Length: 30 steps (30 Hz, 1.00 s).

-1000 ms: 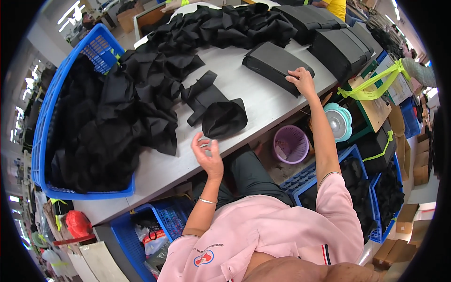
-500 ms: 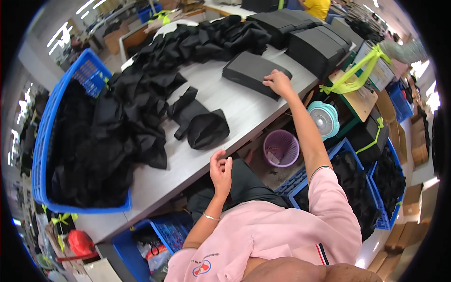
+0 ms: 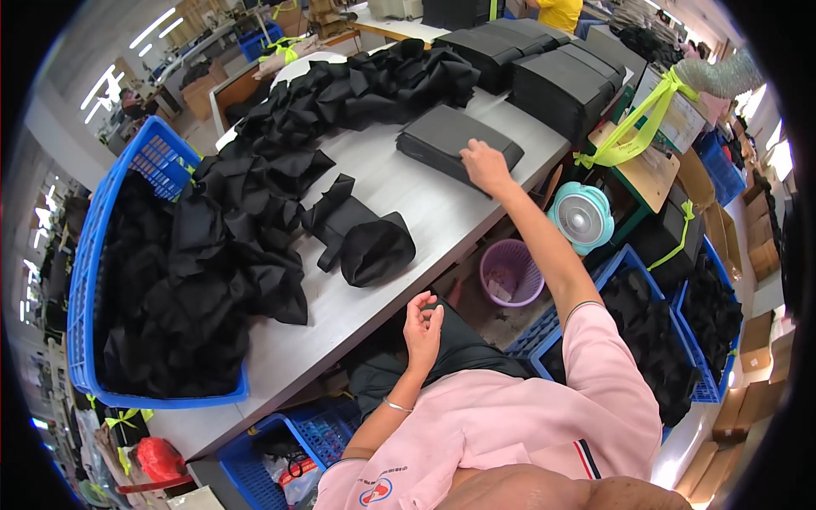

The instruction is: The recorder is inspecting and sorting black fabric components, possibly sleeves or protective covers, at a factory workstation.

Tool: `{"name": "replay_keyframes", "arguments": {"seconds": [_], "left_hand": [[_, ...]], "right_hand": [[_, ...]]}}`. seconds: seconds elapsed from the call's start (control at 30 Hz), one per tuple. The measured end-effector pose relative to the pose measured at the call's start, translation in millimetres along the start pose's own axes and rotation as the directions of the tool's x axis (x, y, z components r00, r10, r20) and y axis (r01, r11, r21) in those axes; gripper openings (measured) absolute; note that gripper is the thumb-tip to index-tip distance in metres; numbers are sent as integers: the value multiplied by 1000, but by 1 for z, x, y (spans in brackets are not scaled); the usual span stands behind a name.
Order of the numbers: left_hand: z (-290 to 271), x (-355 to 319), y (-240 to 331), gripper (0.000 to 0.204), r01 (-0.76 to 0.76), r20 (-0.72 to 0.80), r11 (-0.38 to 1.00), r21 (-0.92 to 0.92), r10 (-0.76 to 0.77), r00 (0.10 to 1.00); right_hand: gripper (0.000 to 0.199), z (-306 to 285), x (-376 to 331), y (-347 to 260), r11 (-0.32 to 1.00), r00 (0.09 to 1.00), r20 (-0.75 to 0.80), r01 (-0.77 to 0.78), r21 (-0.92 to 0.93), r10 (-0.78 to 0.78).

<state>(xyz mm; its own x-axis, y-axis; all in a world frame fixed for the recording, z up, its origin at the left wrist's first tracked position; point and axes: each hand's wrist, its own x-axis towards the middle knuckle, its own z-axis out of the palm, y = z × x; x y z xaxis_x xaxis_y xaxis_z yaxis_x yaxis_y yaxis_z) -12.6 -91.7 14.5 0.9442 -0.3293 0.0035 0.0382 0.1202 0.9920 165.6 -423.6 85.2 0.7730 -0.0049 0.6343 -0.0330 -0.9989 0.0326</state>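
A neat stack of black fabric sheets (image 3: pixel 455 136) lies on the grey table (image 3: pixel 365 297). My right hand (image 3: pixel 487 167) rests at the stack's near right edge, its fingers pinched together on the top. Whether a sheet is caught between the fingertips cannot be seen. My left hand (image 3: pixel 422 330) is held just in front of the table's near edge, fingers loosely curled and apart, with nothing in it. On the table beyond it sits a black sewn fabric piece (image 3: pixel 378 248) with a rounded, folded end. A long heap of crumpled black fabric pieces (image 3: pixel 246 204) runs along the left and back.
At the left, a blue crate (image 3: pixel 83 314) holds black fabric. Taller black stacks (image 3: pixel 561 89) stand at the back right. Beside the table are a teal fan (image 3: pixel 581 217), a purple bin (image 3: pixel 512 272) and blue crates (image 3: pixel 625 272) of black pieces. A person in yellow (image 3: pixel 558 13) is farther back.
My right hand has shifted slightly left along the stack's edge. My left hand has moved a little to the right, still loosely curled. The whole view has tilted slightly.
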Motion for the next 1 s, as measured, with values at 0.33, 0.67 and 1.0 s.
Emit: {"name": "replay_keyframes", "arguments": {"seconds": [0.33, 0.67, 1.0], "left_hand": [[-12, 2, 4, 32, 140, 131, 989, -43, -133, 982], [23, 10, -8, 82, 714, 592, 524, -465, -416, 691], [33, 17, 30, 79, 645, 672, 419, -639, -105, 733]], "right_hand": [[21, -63, -26, -76, 922, 987, -28, 136, -363, -157], [13, -172, -188, -200, 837, 949, 283, -266, 479, 140], [15, -211, -216, -180, -12, 616, 763, -777, 630, 195]]}}
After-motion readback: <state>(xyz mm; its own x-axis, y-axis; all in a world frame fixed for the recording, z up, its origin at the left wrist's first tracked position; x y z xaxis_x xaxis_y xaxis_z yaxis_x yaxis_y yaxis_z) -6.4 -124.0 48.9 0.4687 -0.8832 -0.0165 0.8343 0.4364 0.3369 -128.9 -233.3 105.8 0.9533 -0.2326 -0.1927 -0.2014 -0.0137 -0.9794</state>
